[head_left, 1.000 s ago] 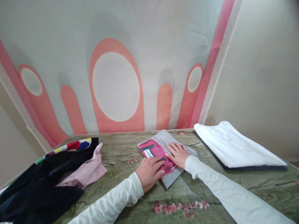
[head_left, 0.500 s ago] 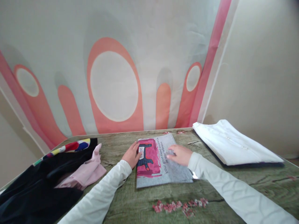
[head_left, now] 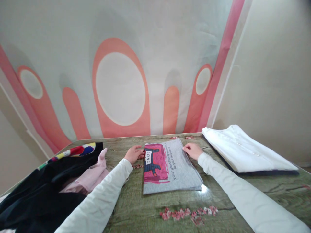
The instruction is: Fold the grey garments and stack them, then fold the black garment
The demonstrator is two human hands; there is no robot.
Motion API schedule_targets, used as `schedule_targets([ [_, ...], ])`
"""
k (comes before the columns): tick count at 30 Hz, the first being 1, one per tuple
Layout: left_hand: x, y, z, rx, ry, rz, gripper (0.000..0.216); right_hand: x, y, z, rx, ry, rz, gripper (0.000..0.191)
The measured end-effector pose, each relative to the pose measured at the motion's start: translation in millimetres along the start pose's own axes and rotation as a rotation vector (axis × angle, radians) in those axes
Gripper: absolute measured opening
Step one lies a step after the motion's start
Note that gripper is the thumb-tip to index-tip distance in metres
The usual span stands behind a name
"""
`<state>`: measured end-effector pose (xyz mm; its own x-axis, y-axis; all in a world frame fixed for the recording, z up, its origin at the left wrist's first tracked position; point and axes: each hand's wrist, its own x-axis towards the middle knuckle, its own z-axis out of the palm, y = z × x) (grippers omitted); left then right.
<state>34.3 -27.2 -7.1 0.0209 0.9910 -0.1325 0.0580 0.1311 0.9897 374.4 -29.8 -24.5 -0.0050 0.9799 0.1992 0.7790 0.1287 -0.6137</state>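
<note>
A folded grey garment (head_left: 179, 170) with a pink and dark print and a line of text lies flat in the middle of the table. My left hand (head_left: 133, 153) rests at its far left edge, fingers curled against the fabric. My right hand (head_left: 192, 150) is at its far right edge, fingers bent and touching the cloth. Both arms wear white sleeves. Whether either hand pinches the edge or only presses on it is unclear.
A folded white garment (head_left: 243, 149) on something dark lies at the right of the green patterned table (head_left: 136, 210). A heap of black (head_left: 43, 191), pink (head_left: 89, 179) and multicoloured cloth lies at the left. A painted wall stands right behind the table.
The grey garment was turned from a slant to lie square. My hands slid off its top to its far left and right edges.
</note>
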Motion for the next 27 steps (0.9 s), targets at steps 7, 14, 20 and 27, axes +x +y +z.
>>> schedule_targets([
  [7,33.6,12.1,2.0,0.269,-0.074,0.030,0.034,9.9,-6.6,9.2,-0.058,0.024,0.049,0.027],
  [14,55.5,13.7,0.0,0.488,-0.203,0.099,0.030,10.1,-5.8,9.4,-0.084,0.042,0.032,0.025],
  [20,65.0,16.5,-1.3,0.705,-0.196,0.252,0.033,11.5,-3.2,8.6,-0.164,0.007,0.033,0.022],
  [27,63.5,12.1,4.9,0.952,-0.054,0.460,0.023,11.5,-2.0,11.5,-0.216,0.020,0.050,0.021],
])
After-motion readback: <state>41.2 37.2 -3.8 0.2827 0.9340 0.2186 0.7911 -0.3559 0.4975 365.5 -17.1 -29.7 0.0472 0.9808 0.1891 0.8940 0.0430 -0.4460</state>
